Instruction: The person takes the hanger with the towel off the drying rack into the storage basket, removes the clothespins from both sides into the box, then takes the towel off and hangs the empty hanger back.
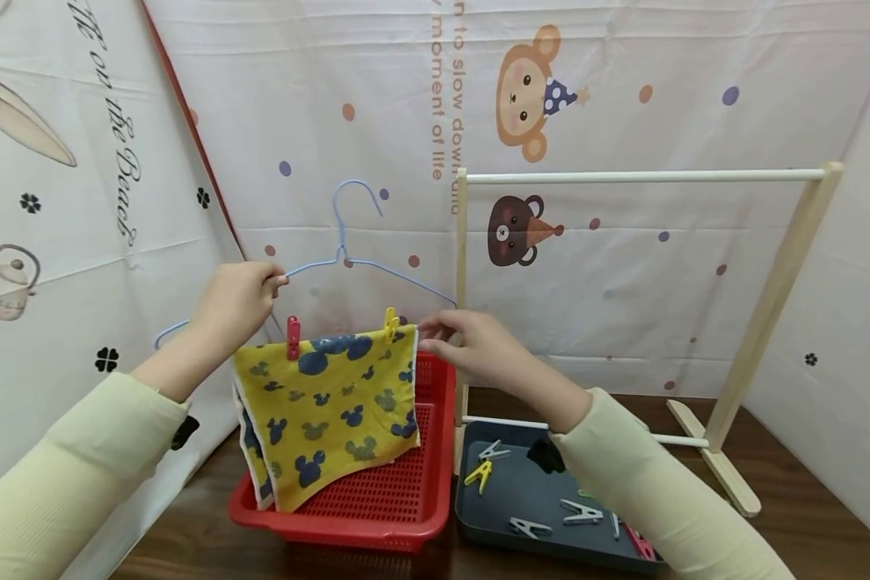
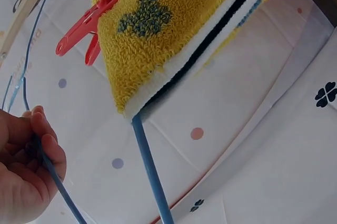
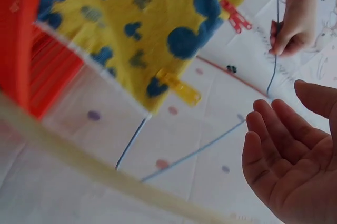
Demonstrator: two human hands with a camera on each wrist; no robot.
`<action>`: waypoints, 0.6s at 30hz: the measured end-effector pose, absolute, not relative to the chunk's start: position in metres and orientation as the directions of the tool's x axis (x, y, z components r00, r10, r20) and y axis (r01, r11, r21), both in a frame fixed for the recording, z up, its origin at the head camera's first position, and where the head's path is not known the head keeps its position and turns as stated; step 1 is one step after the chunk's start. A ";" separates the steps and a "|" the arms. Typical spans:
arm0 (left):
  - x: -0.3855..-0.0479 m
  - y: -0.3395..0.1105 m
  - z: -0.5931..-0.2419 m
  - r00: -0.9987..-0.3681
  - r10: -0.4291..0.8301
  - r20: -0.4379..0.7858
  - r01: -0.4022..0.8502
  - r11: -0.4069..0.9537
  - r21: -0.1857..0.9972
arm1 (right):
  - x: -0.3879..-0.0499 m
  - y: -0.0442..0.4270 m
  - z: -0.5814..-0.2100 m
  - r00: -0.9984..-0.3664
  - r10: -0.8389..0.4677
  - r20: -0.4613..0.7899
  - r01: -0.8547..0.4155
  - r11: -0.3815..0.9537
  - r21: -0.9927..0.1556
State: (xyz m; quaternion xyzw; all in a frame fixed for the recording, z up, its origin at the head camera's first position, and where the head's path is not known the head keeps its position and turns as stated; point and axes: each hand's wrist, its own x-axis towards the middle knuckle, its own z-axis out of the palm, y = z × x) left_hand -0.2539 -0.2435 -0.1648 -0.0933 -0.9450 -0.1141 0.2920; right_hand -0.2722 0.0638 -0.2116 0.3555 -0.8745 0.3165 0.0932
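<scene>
Yellow towel [image 1: 333, 419] hangs lower L of ctr, folded over blue hanger [image 1: 341, 242]. L hand [image 1: 235, 298] pinches hanger's shoulder; R hand [image 1: 471, 338] loosely open, empty, nr towel's corner. Towel prob. light, floppy; hanger springy, best held by neck.

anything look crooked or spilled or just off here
Slightly: the yellow towel hangs askew from the blue hanger; in the head view its front lower edge slants down leftward and a back layer pokes out there. No spill or damage shows.
</scene>
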 end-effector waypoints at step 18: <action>-0.251 -0.250 -0.166 -0.808 0.088 0.583 0.233 0.956 0.179 | -0.286 -0.036 -0.193 -0.687 -0.666 0.290 -0.687 0.467 -0.556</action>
